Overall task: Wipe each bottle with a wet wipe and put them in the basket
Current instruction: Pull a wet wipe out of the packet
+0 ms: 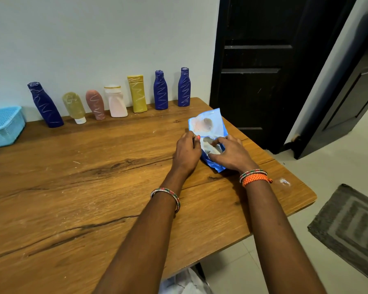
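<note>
Two hands work a blue wet-wipe pack (206,132) near the right edge of a scratched wooden table (72,187): left hand (186,152) grips its left side, fingers curled; right hand (229,152) pinches at the opening. Grey mat (348,228) on pale tile floor, black door (263,60) beyond. Far edge, along the white wall: 7 bottles w/ chalky scribbles, from a leaning navy bottle (44,105) to an upright blue bottle (184,88). Blue mesh basket (2,127) at far left; contents can't tell.

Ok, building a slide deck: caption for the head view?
Both hands, left and right, hold a blue wet-wipe pack on the wooden table; seven bottles await.
</note>
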